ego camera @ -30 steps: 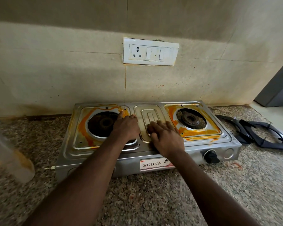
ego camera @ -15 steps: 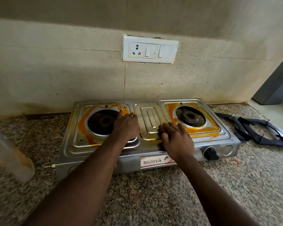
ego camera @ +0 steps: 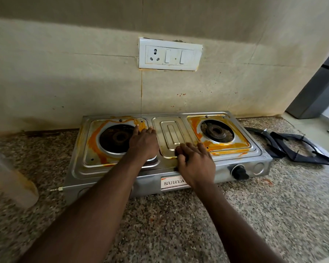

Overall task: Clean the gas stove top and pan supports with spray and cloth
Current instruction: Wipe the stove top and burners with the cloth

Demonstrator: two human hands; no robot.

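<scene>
Plainly, at the left edge of the surface a blurred, see-through bottle (ego camera: 10, 179) is cut off by the frame, so I cannot tell whether it is the spray. The stove (ego camera: 171, 133) sits at the back middle of the surface against the wall, with orange grime ringing both burners. The left hand (ego camera: 143, 143) lies flat by the left burner, fingers straight, holding nothing. The right hand (ego camera: 196, 162) rests lightly bent fingers on the front of the middle panel, and no cloth shows. The steel top looks stiff, light and slick, so it may slide unless braced at its rim. The supports (ego camera: 281, 145) lie overlapping near the right edge. They look rigid and heavier, best lifted by their rings. The left forearm hides part of the stove's front.
</scene>
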